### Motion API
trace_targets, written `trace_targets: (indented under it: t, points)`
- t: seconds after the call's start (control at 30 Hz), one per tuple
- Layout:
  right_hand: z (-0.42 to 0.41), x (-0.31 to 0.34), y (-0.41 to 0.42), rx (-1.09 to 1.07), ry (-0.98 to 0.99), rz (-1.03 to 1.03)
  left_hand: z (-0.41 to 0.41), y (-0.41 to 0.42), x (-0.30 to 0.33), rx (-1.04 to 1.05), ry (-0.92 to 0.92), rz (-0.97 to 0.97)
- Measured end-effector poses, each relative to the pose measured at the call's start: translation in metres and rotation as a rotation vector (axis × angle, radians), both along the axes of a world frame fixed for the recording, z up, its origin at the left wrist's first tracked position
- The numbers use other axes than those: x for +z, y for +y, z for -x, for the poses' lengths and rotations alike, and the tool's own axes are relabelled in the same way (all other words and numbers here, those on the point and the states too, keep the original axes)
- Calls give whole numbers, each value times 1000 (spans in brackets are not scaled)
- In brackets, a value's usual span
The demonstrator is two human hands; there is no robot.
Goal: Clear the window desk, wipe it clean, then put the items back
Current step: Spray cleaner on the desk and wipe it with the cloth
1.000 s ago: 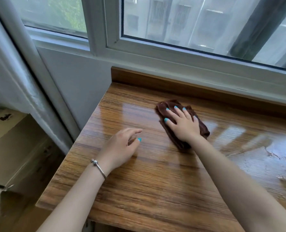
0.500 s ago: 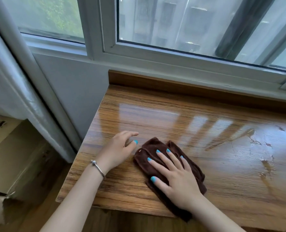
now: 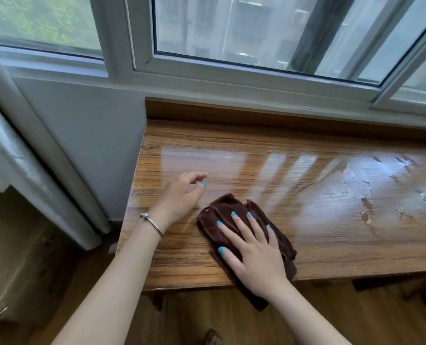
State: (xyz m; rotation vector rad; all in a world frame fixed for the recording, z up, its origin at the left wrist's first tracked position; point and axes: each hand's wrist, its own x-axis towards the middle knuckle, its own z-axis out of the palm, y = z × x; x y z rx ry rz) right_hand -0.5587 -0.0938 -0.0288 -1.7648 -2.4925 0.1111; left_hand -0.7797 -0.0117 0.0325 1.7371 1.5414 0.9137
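From the head camera, the job looks to be in its middle step: the wooden desk [image 3: 232,150] under the window [image 3: 256,33] carries no loose items in the part shown, and it is being wiped. The right hand [image 3: 253,252] lies flat on a brown cloth [image 3: 222,207], fingers straight and spread, palm pressing down rather than gripping. The cloth sits at the near edge of the desk, towards its left end, with its near corner hanging over the edge below the wrist.

The left hand [image 3: 179,196] rests on the desk just left of the cloth, not touching it, holding nothing, its fingers loosely bent with the tips lifted a little off the wood (a bracelet [image 3: 152,222] sits on that wrist). The forearm comes in from the near left.

The surface shines wet across the middle and right, with patchy marks on the far right. I judge the next move calls for carrying the cloth rightwards over those patches under steady flat pressure, keeping it from slipping off the near edge. Putting things back is not yet begun.
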Motion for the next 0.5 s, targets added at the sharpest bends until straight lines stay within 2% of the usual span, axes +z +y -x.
trace_targets:
  t: [0.07, 0.2, 0.27, 0.37, 0.5]
  points:
    - [-13, 3, 25, -41, 5, 52, -5, 7, 1, -51, -1, 4]
    - [-38, 19, 97, -478, 29, 234, -11, 6, -5, -159, 44, 34]
    - [-31, 19, 103, -569, 31, 237, -11, 1, -11, -172, 81, 40]
    - [-4, 11, 63, -403, -5, 194, -11, -9, -20, -188, 89, 46]
    - [3, -1, -23, -99, 0, -10, -15, -13, -28, -239, 60, 47]
